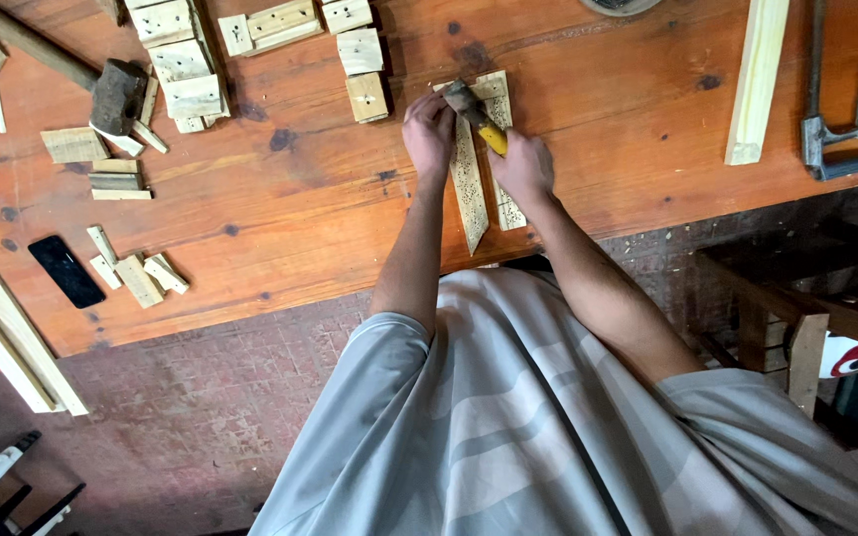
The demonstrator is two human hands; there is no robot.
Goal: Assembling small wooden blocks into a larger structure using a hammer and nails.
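Here, seen from above, a person leans over a reddish wooden surface [280, 238], both hands at a pair of pale, pitted wooden strips [469, 194] lying side by side near its front edge. The right hand [525, 164] is clenched around the yellow handle of a brush-like tool [477, 117], whose dark head rests on the upper end of the strips; the left hand [429, 134] presses down beside that head, fingers curled onto the wood. A hard stroke could, in all likelihood, skid the loose strips towards the edge, since nothing visible clamps them, and the left fingers sit close enough to the tool's head to be scraped. The hands hide the tool's working face, so its exact kind is hard to tell. Further left lie wood offcuts [181, 60], a mallet [116, 94] and a dark phone [67, 270]; a saw frame [839, 139] at right is partly cut off.
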